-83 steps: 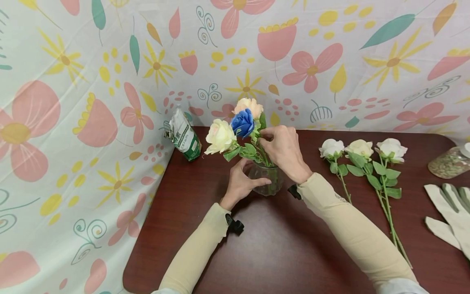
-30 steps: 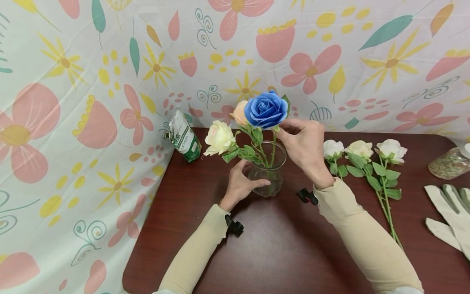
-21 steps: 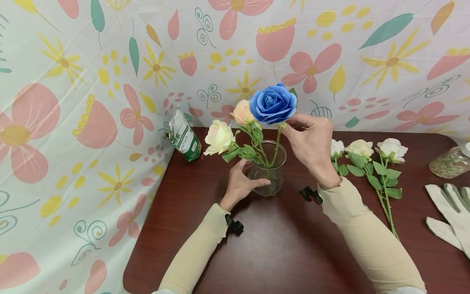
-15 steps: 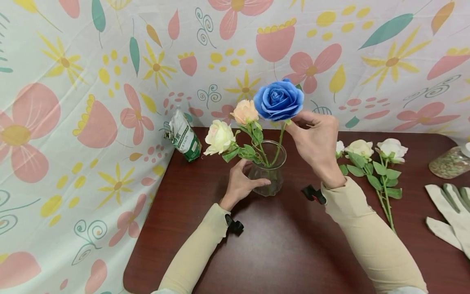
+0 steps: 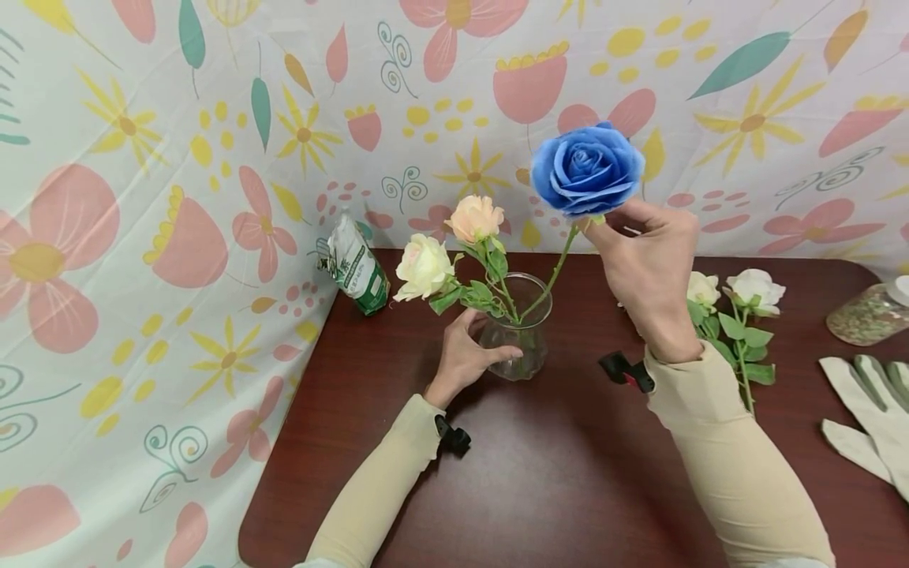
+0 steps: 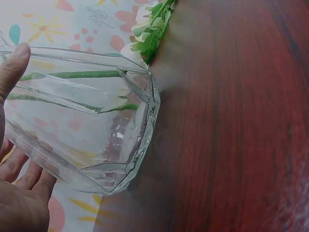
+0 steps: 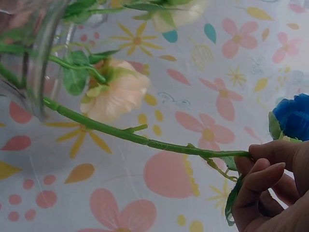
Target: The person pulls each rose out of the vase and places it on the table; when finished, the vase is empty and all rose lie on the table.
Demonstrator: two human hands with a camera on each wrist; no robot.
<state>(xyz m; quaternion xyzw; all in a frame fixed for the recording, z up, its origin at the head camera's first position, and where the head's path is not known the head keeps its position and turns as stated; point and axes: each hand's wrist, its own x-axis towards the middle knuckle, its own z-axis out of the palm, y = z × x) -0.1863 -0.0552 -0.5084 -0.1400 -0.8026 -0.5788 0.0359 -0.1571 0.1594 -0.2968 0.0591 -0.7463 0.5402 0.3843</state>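
My left hand point(image 5: 465, 351) holds the clear glass vase point(image 5: 534, 347) from its left side, thumb across the front; in the left wrist view fingers point(image 6: 31, 176) show beneath the faceted glass. My right hand point(image 5: 649, 268) pinches the stem of a blue rose point(image 5: 585, 170) just below its bloom. That green stem point(image 7: 145, 141) slants down to the left, its lower end inside the vase mouth. A peach rose point(image 5: 476, 219) and a cream rose point(image 5: 424, 268) stand in the vase, leaning left. Green stems are visible through the glass.
White and cream roses lie on the dark red table point(image 5: 525, 473) at right, including a white rose point(image 5: 756, 290), partly hidden by my right arm. Further right are a lidded jar point(image 5: 859, 317) and pale gloves point(image 5: 869, 402). A green-white packet point(image 5: 360, 272) stands back left, before patterned cloth.
The blue rose has come up and right with my right hand from among the other blooms, its stem now tilting more. My left hand and the vase stay in place.
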